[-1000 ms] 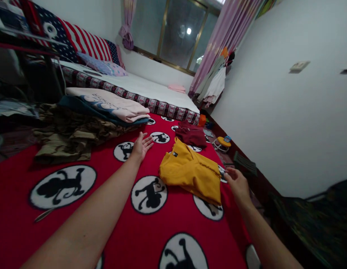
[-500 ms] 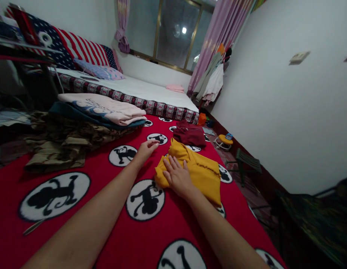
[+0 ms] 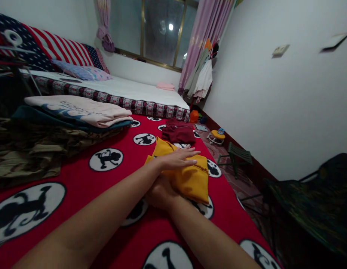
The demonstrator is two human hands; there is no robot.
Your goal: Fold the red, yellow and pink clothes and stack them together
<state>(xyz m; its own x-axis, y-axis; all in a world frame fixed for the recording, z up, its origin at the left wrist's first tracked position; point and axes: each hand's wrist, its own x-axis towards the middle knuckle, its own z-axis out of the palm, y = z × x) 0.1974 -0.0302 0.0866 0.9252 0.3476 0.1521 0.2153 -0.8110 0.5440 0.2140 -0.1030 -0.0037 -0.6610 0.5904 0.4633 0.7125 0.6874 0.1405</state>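
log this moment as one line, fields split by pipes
left hand: open over yellow garment, contact unclear | right hand: at garment's near edge, grip unclear | maroon garment: beyond, on red blanket

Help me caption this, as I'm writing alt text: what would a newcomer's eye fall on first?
Probably the bright red blanket with black monkeys in white ovals, spread across the foreground. Next, the folded mustard-yellow cloth garment lying on it near the picture's centre. Then the long red, white and navy stars-and-stripes cushion at the upper left.
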